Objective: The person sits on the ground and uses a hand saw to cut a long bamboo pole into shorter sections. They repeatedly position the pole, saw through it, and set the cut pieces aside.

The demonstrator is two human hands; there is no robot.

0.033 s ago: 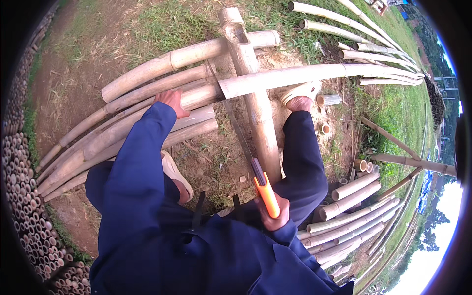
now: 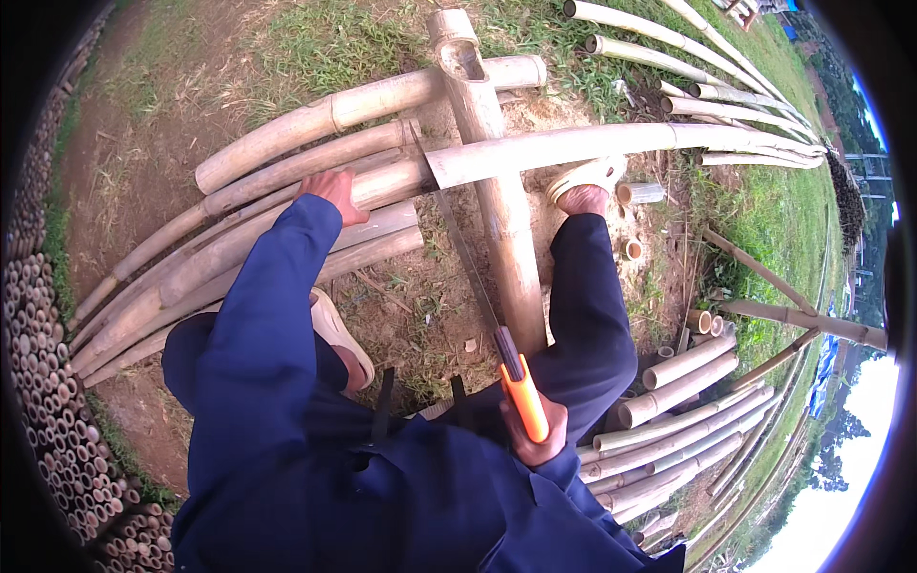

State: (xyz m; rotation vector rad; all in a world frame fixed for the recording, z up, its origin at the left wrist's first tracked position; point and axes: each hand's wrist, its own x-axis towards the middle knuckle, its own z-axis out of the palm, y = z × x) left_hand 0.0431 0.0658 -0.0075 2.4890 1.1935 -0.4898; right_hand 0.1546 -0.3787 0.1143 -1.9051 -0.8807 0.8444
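A long bamboo pole (image 2: 573, 151) lies across a thick bamboo support (image 2: 501, 205) with a hole cut near its far end. My left hand (image 2: 331, 194) is wrapped over the pole, left of the support. In my right hand (image 2: 535, 432) is the orange handle of a hand saw (image 2: 468, 263). Its long thin blade crosses the pole between my left hand and the support. The blade's tip shows just beyond the pole. How deep the blade sits in the bamboo, I cannot tell.
Several bamboo poles (image 2: 267, 143) lie side by side at the left. Short cut pieces (image 2: 642, 193) rest on the ground past my right foot (image 2: 585, 196). Cut bamboo lengths (image 2: 678, 390) are stacked at the right. A large pile of bamboo ends (image 2: 57, 401) lines the far left.
The saw and my right hand have moved slightly back toward my body and to the right. My left hand stays in place on the pole.
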